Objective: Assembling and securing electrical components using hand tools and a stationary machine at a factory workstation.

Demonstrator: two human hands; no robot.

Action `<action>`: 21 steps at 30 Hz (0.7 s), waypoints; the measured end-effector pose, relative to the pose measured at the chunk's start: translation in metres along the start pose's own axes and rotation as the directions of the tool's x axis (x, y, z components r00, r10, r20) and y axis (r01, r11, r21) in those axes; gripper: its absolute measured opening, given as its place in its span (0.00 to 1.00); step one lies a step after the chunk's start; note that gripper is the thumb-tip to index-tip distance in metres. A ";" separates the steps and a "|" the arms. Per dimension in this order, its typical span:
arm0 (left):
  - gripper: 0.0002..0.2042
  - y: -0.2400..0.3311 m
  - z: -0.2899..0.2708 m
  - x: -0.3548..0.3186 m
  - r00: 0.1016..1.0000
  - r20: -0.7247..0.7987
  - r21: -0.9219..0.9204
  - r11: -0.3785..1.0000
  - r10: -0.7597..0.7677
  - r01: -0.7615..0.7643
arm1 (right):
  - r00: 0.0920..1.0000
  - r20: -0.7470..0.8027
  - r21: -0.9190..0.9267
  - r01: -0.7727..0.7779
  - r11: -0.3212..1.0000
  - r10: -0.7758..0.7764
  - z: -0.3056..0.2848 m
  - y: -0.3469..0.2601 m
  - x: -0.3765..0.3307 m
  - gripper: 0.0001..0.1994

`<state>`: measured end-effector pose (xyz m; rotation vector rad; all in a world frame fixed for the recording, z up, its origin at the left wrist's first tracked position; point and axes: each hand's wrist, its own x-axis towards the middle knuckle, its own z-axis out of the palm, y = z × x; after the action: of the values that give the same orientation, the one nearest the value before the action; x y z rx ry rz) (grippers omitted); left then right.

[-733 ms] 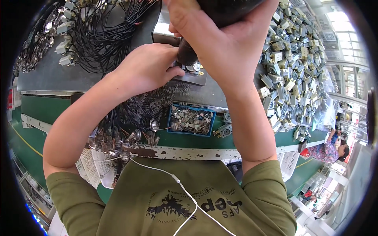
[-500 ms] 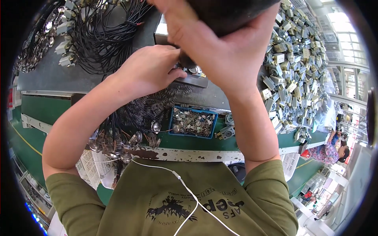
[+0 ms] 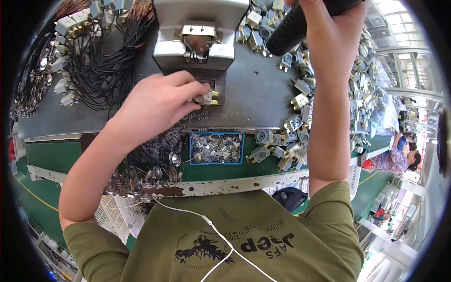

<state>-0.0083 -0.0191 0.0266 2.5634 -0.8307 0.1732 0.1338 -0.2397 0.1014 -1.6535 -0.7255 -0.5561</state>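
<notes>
My left hand [image 3: 162, 101] pinches a small grey plug part [image 3: 203, 97] with brass pins between thumb and fingertips. The part lies at a flat metal fixture [image 3: 219, 77] on the dark worktop, just in front of a box-shaped metal machine [image 3: 163, 49]. Up at the right, my right hand [image 3: 336, 35] is wrapped round a black, rod-shaped power tool [image 3: 287, 35], its dark nose directed to the lower left and clear of the part. The tool's rear runs out of the picture, and its tip cannot be made out.
Bundled black cables [image 3: 96, 70] with grey plugs lie at the left. A blue tray [image 3: 191, 152] of small metal pieces sits by the near edge, beside loose springs [image 3: 171, 136]. Many grey plug housings [image 3: 303, 124] are heaped at the right. A person [image 3: 397, 157] is farther right.
My right hand has swung the black tool away to the right, off the fixture. The metal machine and the part in my left hand now show; the view has shifted slightly.
</notes>
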 end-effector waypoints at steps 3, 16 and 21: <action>0.15 0.003 0.003 -0.006 0.997 -0.033 0.010 0.997 -0.073 0.074 | 0.993 -0.121 -0.204 -0.018 0.979 -0.007 -0.007 -0.005 -0.002 0.23; 0.08 -0.097 -0.142 -0.079 0.654 -0.635 0.162 0.757 -0.411 0.633 | 0.643 0.727 -0.659 0.552 0.511 0.241 -0.090 0.084 -0.069 0.19; 0.12 -0.051 -0.112 -0.035 0.835 -0.547 0.552 0.721 -0.067 0.419 | 0.724 0.662 -0.638 0.409 0.653 0.194 -0.099 0.076 -0.066 0.21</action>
<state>-0.0054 0.0861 0.0994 2.9961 -0.2082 1.1795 0.1456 -0.3568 0.0225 -2.7092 -1.2698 -0.3159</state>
